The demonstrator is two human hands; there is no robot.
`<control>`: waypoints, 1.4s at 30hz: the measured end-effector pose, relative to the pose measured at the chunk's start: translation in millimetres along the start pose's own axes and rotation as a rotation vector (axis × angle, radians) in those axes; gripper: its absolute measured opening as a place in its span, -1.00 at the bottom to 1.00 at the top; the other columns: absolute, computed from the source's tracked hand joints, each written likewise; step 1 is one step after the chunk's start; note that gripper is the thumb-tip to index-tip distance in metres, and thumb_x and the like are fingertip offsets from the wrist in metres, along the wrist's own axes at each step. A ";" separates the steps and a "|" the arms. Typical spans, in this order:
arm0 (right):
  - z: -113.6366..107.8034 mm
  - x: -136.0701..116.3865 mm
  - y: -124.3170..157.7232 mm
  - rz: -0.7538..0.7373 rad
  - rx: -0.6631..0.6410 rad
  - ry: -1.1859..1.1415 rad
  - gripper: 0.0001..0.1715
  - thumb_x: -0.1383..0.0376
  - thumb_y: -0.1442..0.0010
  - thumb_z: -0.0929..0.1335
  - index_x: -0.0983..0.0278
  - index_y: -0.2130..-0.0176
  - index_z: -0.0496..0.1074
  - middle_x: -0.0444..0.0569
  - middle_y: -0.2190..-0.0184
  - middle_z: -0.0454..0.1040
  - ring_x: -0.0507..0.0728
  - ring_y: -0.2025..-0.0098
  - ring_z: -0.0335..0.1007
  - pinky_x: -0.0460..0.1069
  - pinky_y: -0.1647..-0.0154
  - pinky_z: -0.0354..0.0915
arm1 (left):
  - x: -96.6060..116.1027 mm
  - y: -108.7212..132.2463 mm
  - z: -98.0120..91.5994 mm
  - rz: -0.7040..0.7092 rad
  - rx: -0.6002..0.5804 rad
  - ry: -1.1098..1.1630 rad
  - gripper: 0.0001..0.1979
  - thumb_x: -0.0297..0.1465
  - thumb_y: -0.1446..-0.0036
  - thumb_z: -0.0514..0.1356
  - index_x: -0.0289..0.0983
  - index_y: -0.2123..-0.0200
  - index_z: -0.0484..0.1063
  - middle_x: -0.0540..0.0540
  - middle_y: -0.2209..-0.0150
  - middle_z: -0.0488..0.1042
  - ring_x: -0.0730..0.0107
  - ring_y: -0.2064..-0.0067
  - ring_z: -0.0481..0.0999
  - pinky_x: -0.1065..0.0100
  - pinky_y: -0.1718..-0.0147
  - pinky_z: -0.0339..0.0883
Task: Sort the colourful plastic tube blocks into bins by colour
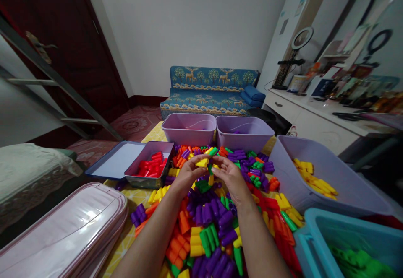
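Observation:
Above a big heap of bullet-shaped plastic pieces (pixel 206 214) in purple, orange, yellow, green and red, my two hands come close together. My left hand (pixel 189 175) is closed, with a yellow plastic piece (pixel 202 163) between thumb and fingers. Curled in from the other side, my right hand (pixel 229 174) has its thumb and forefinger near each other; small yellow and green bits show at its fingertips, but what it grips is unclear. Just beyond the fingers, a green piece (pixel 213 151) is visible.
Behind the heap stand two lilac bins (pixel 189 136) (pixel 244 140). A lilac bin (pixel 285 185) with yellow pieces and a blue bin (pixel 317 227) with green ones are right. Left are a tin (pixel 143 181) of red pieces, its lid (pixel 115 160) and stacked lids (pixel 66 227).

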State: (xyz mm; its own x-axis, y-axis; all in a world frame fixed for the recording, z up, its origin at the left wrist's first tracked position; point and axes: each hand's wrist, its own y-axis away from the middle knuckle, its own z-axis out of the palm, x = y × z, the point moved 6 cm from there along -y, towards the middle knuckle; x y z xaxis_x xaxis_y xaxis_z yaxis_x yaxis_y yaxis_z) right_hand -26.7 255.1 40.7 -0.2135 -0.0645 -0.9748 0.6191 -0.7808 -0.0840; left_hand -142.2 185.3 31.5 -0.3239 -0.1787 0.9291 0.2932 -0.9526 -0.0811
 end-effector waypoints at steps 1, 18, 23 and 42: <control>0.3 -1.3 0.1 -0.008 -0.005 0.005 -0.49 0.23 0.12 0.48 0.22 0.11 0.44 -0.03 0.15 0.53 0.16 0.07 0.44 0.05 0.03 0.31 | 1.1 0.5 1.5 0.007 -0.016 0.005 -0.50 -0.41 0.04 0.31 -0.19 -0.04 0.42 -0.09 0.11 0.52 0.40 0.22 0.48 0.41 0.21 0.32; 3.3 -19.3 5.1 -0.191 0.059 0.313 -0.77 0.29 0.07 0.44 0.24 0.32 0.40 -0.17 0.43 0.43 0.03 0.41 0.35 -0.09 0.38 0.27 | 2.0 -0.8 5.4 -0.026 0.046 -0.168 -0.36 -0.04 -0.07 0.18 -0.24 -0.16 0.29 -0.15 0.03 0.49 0.23 0.12 0.49 0.34 0.21 0.38; -0.8 -7.9 3.6 -0.139 0.068 0.341 -0.77 0.24 0.05 0.44 0.22 0.32 0.41 -0.13 0.43 0.48 0.07 0.43 0.39 -0.06 0.40 0.29 | 7.3 1.5 2.6 -0.018 0.153 -0.189 -0.24 -0.04 -0.03 0.22 -0.16 -0.25 0.13 -0.12 0.12 0.52 0.30 0.27 0.53 0.37 0.37 0.41; -46.1 -6.7 4.3 -0.134 0.442 0.284 -0.76 0.19 0.14 0.43 0.28 0.42 0.51 -0.04 0.46 0.55 0.15 0.40 0.45 0.04 0.30 0.36 | -12.5 -3.7 -13.8 -0.183 0.099 -0.394 -0.62 -0.19 0.24 0.41 -0.34 0.42 0.47 0.02 0.59 0.46 0.55 0.64 0.34 0.50 0.64 0.20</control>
State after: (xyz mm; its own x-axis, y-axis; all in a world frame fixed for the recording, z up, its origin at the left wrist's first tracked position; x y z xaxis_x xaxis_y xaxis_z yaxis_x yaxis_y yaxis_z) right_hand 12.2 280.8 37.4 -0.0180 0.1765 -0.9841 0.2100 -0.9617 -0.1763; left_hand -151.7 187.6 15.2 -0.0167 0.1165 0.9930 0.3534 -0.9284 0.1149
